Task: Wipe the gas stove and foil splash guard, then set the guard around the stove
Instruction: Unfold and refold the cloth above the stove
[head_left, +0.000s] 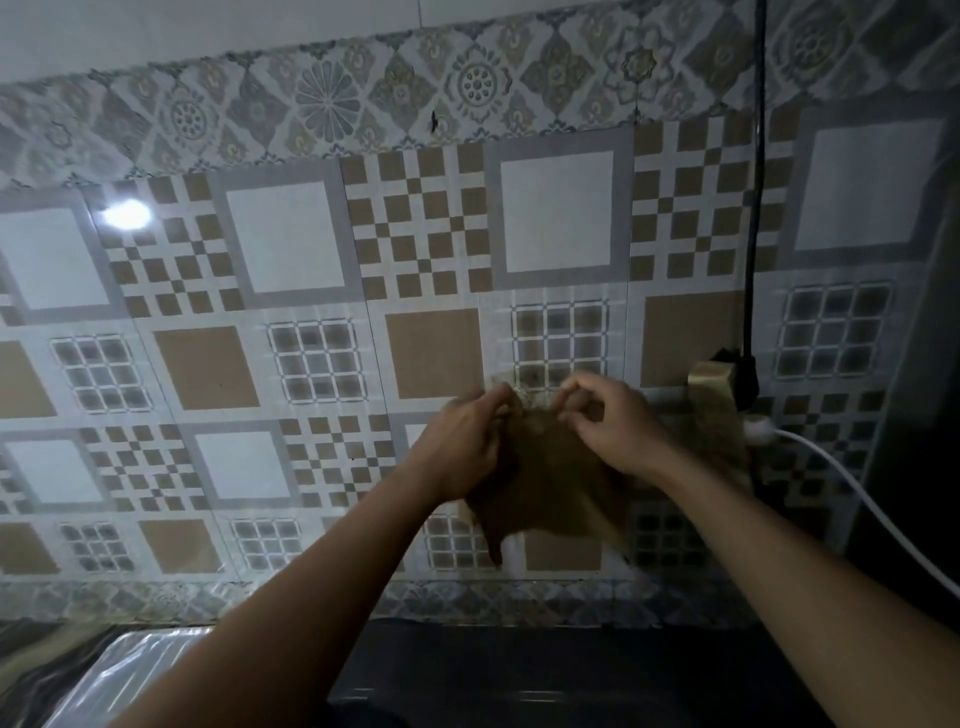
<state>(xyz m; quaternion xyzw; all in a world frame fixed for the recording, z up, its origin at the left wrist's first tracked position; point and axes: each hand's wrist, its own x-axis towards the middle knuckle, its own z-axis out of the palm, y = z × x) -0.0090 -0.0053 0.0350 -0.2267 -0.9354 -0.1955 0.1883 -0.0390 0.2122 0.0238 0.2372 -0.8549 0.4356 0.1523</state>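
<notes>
Both my hands hold a brown cloth (545, 488) up in front of the tiled wall. My left hand (470, 441) pinches its upper left edge. My right hand (608, 426) pinches its upper right edge, and the cloth hangs down between them, blurred. A shiny foil splash guard (130, 670) lies at the lower left, partly cut off by my left forearm. The dark stove top (545, 670) shows at the bottom between my arms, mostly in shadow.
A patterned tile wall (311, 312) fills the view. A black cable (753, 208) runs down to a plug and socket (727, 379) at the right. A white cable (857, 499) leads off to the lower right. A dark object (924, 415) stands at the right edge.
</notes>
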